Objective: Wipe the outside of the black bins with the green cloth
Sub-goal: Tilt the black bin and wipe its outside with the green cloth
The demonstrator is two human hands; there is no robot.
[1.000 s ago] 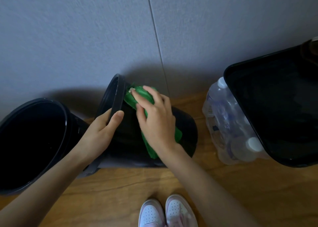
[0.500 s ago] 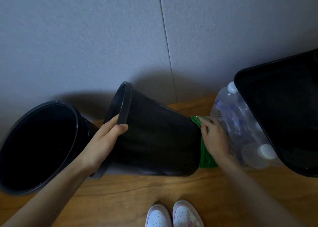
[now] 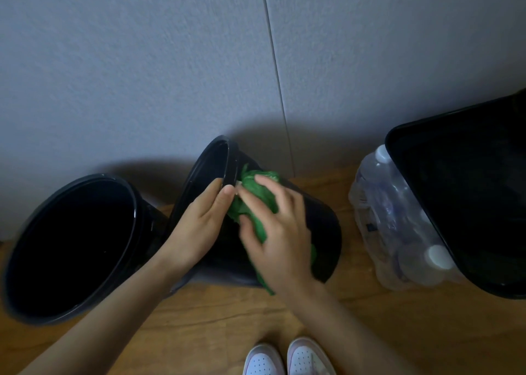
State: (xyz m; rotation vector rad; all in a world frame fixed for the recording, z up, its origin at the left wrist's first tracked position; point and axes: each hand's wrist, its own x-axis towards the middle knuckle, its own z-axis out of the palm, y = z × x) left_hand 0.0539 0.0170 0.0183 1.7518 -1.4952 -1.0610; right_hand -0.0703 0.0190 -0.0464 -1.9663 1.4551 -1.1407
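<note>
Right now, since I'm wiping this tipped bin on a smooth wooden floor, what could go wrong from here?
1. The tilted bin is tipped well over, steadied only by the left hand gripping its rim; a hard push from the right hand might slide it toward the pack of water bottles.
2. The green cloth is bunched, so it may skip patches.

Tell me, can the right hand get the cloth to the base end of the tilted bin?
Probably yes. The right hand holds the green cloth against the tilted bin near its rim; the wall toward the base is bare, and the pack of water bottles stands apart.
</note>
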